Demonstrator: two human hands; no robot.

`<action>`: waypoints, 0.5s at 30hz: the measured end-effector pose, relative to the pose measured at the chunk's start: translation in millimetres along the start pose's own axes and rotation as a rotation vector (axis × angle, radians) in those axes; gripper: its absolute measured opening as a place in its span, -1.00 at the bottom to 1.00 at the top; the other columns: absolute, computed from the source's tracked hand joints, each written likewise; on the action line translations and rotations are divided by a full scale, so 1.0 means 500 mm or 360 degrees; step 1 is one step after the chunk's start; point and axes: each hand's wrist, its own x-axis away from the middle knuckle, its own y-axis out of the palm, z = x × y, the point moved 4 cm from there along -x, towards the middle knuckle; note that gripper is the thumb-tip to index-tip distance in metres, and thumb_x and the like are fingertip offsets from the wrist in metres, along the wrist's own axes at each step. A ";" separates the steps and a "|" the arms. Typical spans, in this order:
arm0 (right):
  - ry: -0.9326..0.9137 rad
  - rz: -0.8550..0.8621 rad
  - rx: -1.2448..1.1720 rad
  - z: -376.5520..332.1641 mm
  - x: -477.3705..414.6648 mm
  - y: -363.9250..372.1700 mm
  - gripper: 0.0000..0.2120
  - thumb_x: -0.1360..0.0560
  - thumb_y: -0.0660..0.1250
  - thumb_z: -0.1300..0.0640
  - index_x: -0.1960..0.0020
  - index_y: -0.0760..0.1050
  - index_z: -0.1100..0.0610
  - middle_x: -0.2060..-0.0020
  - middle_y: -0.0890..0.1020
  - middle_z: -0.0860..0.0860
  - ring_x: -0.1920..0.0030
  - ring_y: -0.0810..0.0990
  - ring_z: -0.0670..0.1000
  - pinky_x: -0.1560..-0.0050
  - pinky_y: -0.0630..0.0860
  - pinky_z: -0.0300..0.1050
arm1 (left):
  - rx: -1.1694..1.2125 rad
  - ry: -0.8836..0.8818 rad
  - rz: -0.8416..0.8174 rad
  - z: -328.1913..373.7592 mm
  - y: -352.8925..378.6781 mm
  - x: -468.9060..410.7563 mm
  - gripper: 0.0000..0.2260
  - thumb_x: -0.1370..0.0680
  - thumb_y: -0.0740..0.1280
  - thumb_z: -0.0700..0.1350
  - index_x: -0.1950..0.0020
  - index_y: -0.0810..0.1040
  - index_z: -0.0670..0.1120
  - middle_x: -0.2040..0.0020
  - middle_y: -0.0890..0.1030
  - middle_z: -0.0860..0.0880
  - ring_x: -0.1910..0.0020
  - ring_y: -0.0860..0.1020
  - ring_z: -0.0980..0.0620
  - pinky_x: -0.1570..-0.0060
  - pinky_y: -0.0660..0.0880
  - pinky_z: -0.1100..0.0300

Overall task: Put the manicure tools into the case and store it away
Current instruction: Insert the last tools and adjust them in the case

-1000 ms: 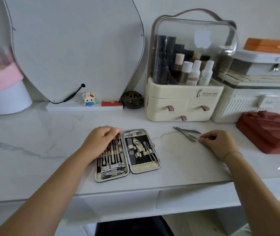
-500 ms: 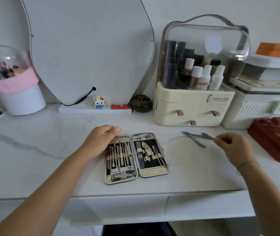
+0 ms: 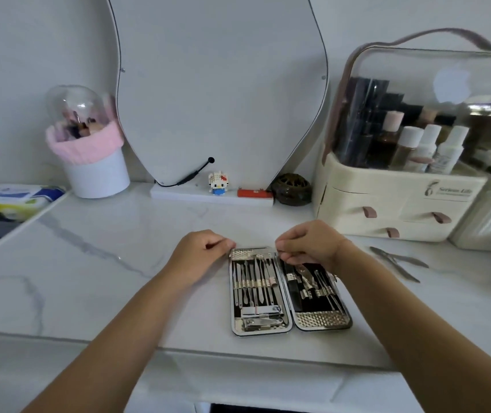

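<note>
While the manicure case (image 3: 323, 321) lies open and flat on the marble bench (image 3: 119, 278), both of my hands sit at its far edge. My left hand (image 3: 199, 254) is at the case's eleven o'clock corner. Its fingers (image 3: 223, 242) are curled, with the tips right against the metal rim, and I cannot tell whether they pinch it or only touch it. My right hand (image 3: 312, 244) hovers over the twelve o'clock end of the right half. Its fingers (image 3: 287, 257) are curled tight near the hinge and hide what is under them, so I cannot tell if they hold anything.

The left half carries a row of slim tools (image 3: 253, 281) under a strap, with the nail clippers (image 3: 263, 318) at its six o'clock end. More tools sit in the right half.

The nippers (image 3: 396, 260) lie loose on the bench at three o'clock from the case, apart from it. Behind them, at about two o'clock, stands the cream organizer (image 3: 396, 201). The mirror (image 3: 217, 84) stands at twelve o'clock, and a white pot with a pink band (image 3: 95, 171) at ten o'clock.
</note>
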 end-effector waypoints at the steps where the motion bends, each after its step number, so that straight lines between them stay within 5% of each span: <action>1: 0.0022 0.0001 0.0025 -0.001 -0.005 0.002 -0.95 -0.40 0.39 0.37 0.13 0.58 0.32 0.35 0.65 0.16 0.43 0.63 -0.07 0.38 0.58 -0.31 | 0.0003 0.0006 -0.0001 -0.001 0.000 -0.001 -0.89 -0.51 0.36 -0.04 0.09 0.68 0.05 0.13 0.65 0.01 0.07 0.59 0.05 -0.04 0.45 0.14; 15: 0.0082 0.0030 0.0316 -0.014 -0.025 0.000 -0.95 -0.40 0.38 0.43 0.22 0.57 0.33 0.47 0.61 0.14 0.51 0.61 -0.07 0.45 0.57 -0.31 | -0.0023 0.0008 -0.0018 -0.011 0.002 -0.010 -0.83 -0.52 0.33 0.01 0.08 0.69 -0.01 0.12 0.63 0.03 0.07 0.58 0.06 -0.08 0.46 0.08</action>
